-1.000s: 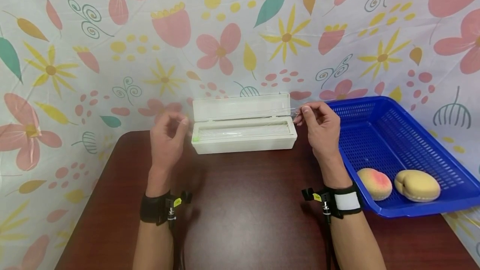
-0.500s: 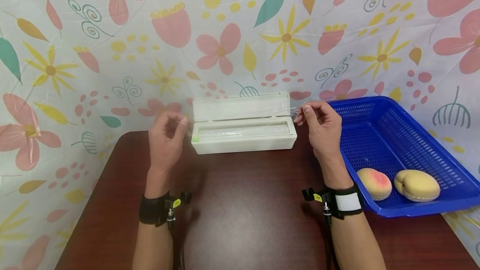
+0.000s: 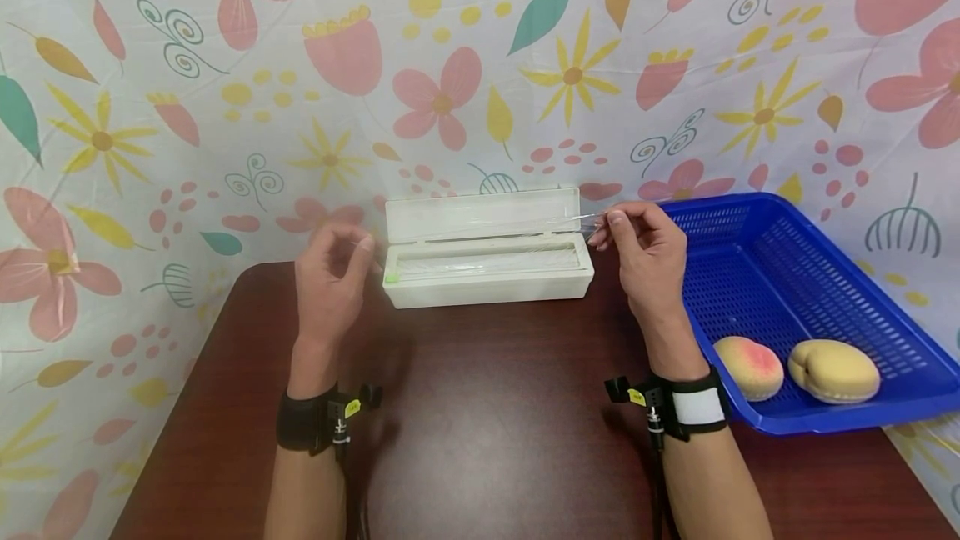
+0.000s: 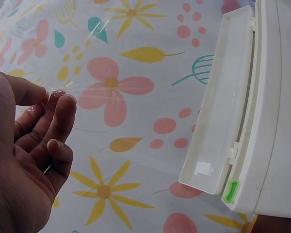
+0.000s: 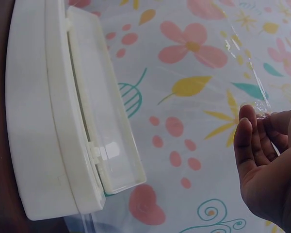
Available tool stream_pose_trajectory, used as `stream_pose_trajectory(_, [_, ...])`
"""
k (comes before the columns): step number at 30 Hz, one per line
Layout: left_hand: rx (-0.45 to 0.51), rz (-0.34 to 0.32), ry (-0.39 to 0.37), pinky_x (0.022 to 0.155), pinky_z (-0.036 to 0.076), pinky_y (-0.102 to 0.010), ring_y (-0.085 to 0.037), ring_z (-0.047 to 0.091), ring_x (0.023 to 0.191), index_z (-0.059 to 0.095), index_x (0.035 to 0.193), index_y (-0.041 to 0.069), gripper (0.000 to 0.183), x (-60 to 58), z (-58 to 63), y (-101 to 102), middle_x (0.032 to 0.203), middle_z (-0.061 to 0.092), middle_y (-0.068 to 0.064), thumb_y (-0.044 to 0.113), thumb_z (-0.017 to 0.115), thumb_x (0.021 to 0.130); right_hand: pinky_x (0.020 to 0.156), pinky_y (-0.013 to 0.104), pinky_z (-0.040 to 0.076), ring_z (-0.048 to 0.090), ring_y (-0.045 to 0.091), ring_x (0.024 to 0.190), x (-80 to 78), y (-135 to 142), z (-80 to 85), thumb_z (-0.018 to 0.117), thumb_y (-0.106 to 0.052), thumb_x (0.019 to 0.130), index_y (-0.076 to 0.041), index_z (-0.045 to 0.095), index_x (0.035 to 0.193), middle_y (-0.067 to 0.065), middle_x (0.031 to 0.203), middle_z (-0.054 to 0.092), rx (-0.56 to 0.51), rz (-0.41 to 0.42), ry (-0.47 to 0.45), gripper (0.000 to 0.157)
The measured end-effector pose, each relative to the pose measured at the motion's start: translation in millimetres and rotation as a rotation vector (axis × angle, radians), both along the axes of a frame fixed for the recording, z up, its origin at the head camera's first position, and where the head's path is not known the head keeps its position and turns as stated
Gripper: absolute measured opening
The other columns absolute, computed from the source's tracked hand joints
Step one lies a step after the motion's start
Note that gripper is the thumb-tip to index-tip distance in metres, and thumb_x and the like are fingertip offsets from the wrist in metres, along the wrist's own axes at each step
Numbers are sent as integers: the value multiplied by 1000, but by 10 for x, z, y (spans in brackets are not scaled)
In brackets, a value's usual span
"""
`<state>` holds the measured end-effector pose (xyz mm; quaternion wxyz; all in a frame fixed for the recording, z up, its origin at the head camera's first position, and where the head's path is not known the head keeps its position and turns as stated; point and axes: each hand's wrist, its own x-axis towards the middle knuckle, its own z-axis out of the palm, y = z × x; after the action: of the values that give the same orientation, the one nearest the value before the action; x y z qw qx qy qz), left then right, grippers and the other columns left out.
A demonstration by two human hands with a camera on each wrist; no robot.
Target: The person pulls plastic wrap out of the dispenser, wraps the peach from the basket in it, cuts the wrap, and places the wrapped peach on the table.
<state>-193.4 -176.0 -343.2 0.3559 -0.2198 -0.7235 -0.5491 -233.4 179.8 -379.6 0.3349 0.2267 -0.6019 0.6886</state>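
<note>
A long white box (image 3: 487, 290) of plastic wrap stands on the table, its hinged lid (image 3: 480, 211) tipped back. Clear plastic wrap (image 3: 555, 223) stretches over the box between my two hands. To the left of the box, my left hand (image 3: 326, 282) pinches one corner of the film between thumb and fingertips. On the other side, my right hand (image 3: 651, 261) pinches the opposite corner. Both wrist views show the film gathered at the fingertips; most of the sheet is too transparent to trace. A green piece (image 4: 231, 191) sits at the box's left end.
A blue perforated basket (image 3: 795, 423) stands at the table's right, close to my right forearm. Inside lie a pink-tinged peach (image 3: 750, 367) and a yellowish, rounded fruit-like thing (image 3: 836, 371). A flowered cloth (image 3: 480, 15) hangs right behind the brown table (image 3: 495, 423).
Both hands have drifted slightly outward, the left to the left and the right to the right, still pinching the film. The box and basket have stayed where they were.
</note>
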Motion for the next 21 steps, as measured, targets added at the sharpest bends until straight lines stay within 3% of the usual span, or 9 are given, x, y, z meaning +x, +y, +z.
stream_pose_trajectory(12, [5,-7,-6,53,45,-20,-18,56,59,59,90,-13,5,30,32,10,77,58,-16,-8,59,88,62,28,53,60,29,66,20,-1,31,54,5,95,18,59,99,31,86,59,-3,11,20,15])
stream_pose_trajectory(21, [22,-34,1,56,48,-23,-32,54,58,58,90,-13,9,57,61,15,78,60,-17,-5,59,90,61,29,53,60,30,66,46,0,58,53,6,95,19,59,99,35,86,57,-15,21,28,14])
